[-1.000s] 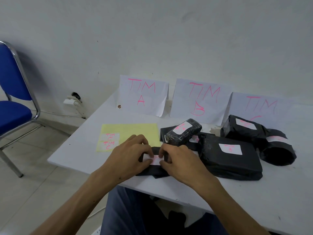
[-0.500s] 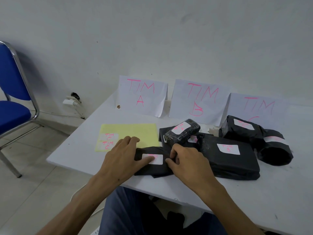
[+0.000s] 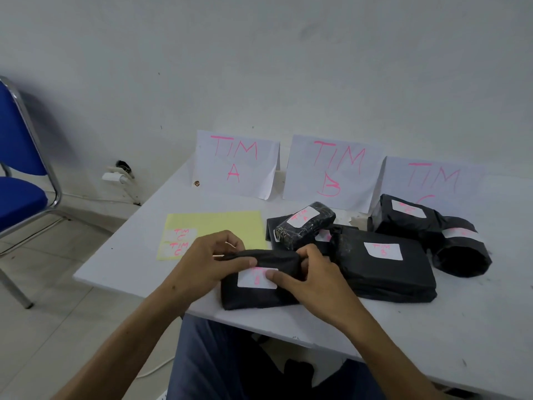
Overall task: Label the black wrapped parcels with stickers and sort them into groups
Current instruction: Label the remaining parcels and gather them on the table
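Gripping the flat black plastic-wrapped parcel (image 3: 253,295) at the near edge of the white tabletop (image 3: 432,327), both hands curl round its raised far edge: the left hand (image 3: 202,264) from the left, the right hand (image 3: 314,281) from the right, its thumb pressed on the white rectangular sticker (image 3: 255,280) with pink writing. The parcel's long axis runs left to right, its labelled face tilted toward the person. Just right of it, touching, lies a large black wrapped block (image 3: 383,272) with a white label. Behind, a small black shiny roll (image 3: 305,225) labelled in pink rests across other black parcels, angled up to the right. Left of these lies a yellow backing sheet (image 3: 219,226) carrying two stickers. Farther right sit two more black labelled parcels (image 3: 409,220). At the back, three white paper signs (image 3: 331,168) stand against the wall. A blue chair (image 3: 20,183) stands off to the left.
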Demonstrator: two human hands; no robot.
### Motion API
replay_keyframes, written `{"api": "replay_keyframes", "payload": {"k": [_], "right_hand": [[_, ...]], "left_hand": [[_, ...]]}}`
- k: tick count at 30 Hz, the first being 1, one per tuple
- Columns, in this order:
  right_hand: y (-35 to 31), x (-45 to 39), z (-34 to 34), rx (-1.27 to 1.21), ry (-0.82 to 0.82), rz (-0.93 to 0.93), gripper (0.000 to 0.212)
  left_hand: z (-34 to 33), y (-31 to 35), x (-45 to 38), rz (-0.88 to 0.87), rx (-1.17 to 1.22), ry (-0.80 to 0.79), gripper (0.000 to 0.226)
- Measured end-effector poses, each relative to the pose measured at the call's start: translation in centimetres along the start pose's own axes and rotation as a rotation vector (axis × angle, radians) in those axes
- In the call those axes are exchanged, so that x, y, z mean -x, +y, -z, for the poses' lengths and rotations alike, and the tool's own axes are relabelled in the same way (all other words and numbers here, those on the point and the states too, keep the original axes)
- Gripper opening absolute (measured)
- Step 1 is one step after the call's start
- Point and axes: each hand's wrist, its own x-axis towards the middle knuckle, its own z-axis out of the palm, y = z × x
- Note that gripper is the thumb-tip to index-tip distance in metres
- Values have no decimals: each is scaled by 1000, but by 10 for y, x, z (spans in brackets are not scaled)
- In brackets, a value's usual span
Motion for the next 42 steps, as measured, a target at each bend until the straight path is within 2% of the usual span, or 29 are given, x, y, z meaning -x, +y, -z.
{"api": "replay_keyframes", "payload": {"k": [3, 7, 11, 14, 17, 20, 22, 25, 28, 32, 36, 40, 42], "right_hand": [[-8, 4, 6, -205, -15, 16, 38], [-15, 9, 27, -600, -7, -15, 22], [-4, 9, 57, -821, 97, -58, 26], [16, 6, 80, -882, 243, -87, 27], [42, 1, 99, -769, 384, -130, 28], [67, -2, 114, -371, 530, -150, 33], [76, -2, 118, -101, 591, -109, 32], [88, -1, 122, 125, 648, -47, 33], [103, 1, 130, 269, 659, 18, 28], [124, 10, 146, 263, 651, 43, 9], [143, 20, 163, 203, 737, 72, 10], [156, 32, 183, 133, 835, 47, 8], [163, 38, 193, 122, 884, 26, 8]], "left_hand": [[-2, 15, 3, 24, 230, 13, 12], [-8, 32, -2, 38, 452, 1, 18], [-34, 48, -12, -44, 479, -38, 26], [-63, 57, -22, -168, 296, -34, 32], [-95, 59, -33, -357, 4, -26, 43], [-128, 59, -42, -532, -308, -72, 55], [-147, 59, -46, -582, -431, -158, 61], [-172, 55, -48, -637, -692, -262, 66], [-185, 50, -47, -681, -928, -165, 77], [-194, 57, -47, -729, -1057, -63, 77], [-207, 84, -43, -748, -1046, -64, 73], [-238, 113, -39, -814, -863, -189, 52], [-258, 124, -39, -868, -791, -275, 53]]}}
